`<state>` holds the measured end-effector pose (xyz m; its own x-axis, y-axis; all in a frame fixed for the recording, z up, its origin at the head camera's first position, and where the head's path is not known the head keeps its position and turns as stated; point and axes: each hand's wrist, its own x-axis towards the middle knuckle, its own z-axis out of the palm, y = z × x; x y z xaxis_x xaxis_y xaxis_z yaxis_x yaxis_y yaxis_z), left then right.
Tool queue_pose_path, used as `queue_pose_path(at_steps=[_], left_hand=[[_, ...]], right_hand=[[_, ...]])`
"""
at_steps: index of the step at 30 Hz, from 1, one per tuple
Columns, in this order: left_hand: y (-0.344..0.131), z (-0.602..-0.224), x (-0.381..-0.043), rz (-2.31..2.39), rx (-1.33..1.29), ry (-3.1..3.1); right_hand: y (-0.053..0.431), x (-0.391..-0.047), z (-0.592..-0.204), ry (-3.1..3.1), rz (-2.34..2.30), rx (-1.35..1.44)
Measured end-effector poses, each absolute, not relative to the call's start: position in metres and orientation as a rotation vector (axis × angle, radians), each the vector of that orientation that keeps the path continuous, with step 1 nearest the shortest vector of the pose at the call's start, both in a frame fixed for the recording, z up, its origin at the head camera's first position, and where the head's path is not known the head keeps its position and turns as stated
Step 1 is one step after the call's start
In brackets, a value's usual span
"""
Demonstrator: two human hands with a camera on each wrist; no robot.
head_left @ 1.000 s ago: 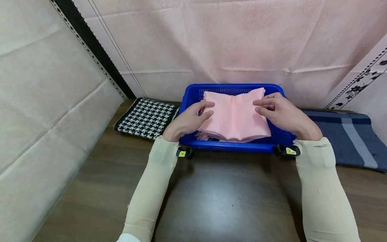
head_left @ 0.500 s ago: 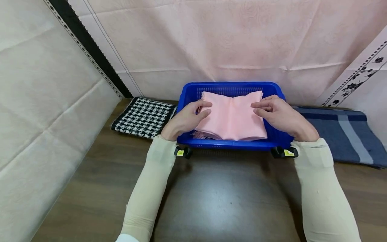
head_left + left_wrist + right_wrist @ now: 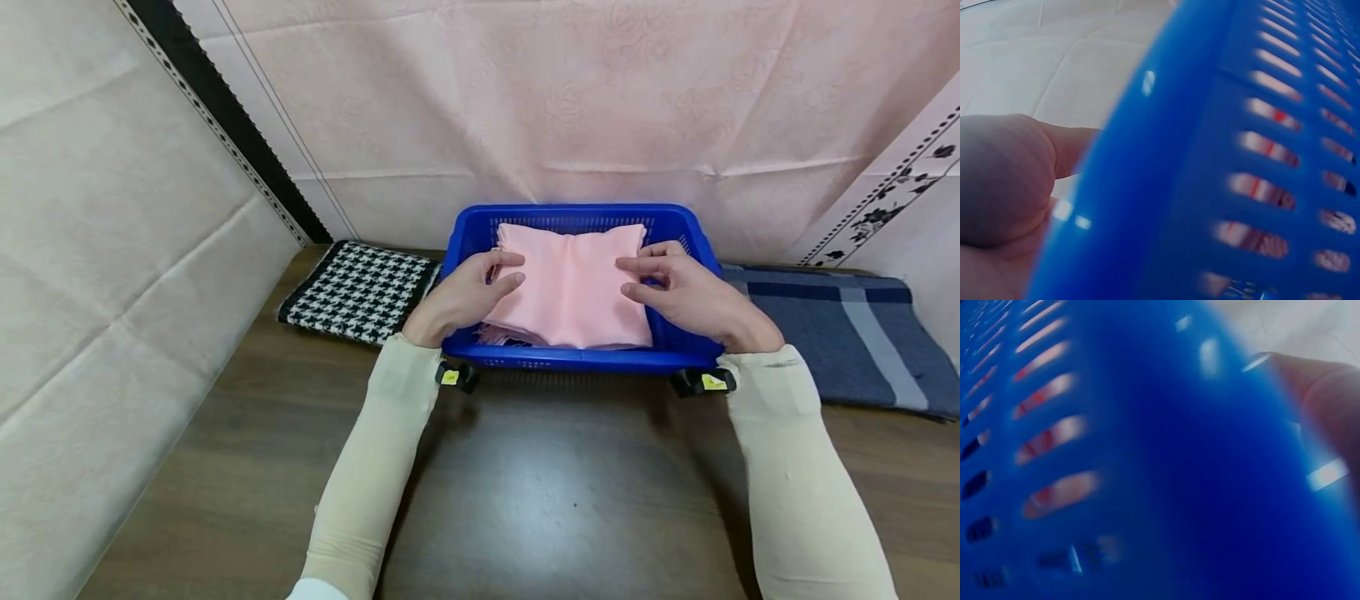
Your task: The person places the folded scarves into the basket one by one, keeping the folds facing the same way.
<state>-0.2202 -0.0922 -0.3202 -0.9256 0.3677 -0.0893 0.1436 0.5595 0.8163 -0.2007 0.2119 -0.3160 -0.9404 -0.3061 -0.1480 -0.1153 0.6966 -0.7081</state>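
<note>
A folded pink scarf [image 3: 566, 292] with fringe at its left edge lies in the blue plastic basket [image 3: 570, 360]. Over the scarf's left side, my left hand [image 3: 468, 292] reaches across the rim, thumb and index finger apart and their tips at the cloth. From the other side my right hand [image 3: 686, 292] reaches in, its extended fingers and thumb spread at the scarf's right edge. Both wrist views are mostly filled by the slotted wall of the basket [image 3: 1147, 156]. Behind it, only parts of my left hand [image 3: 1004, 181] and my right hand [image 3: 1332, 403] show.
Left of the basket lies a folded black-and-white houndstooth cloth [image 3: 360, 292]. On the right is a folded navy cloth with a light stripe [image 3: 825, 333]. The wooden table [image 3: 555, 483] extends toward me, and a pale patterned sheet [image 3: 600, 100] hangs close behind the basket.
My right hand has shifted slightly left and its thumb and fingers have spread apart. The scarf's right edge has moved slightly left within the basket. My left hand stays about where it was.
</note>
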Motion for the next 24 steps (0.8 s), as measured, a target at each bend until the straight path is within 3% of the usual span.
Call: queue_pose_path(at_steps=[24], left_hand=[[-0.0866, -0.3291, -0.2242, 1.237, 0.301, 2.503]], right_hand=[[0.2149, -0.2071, -0.3231, 2.63, -1.04, -0.252]])
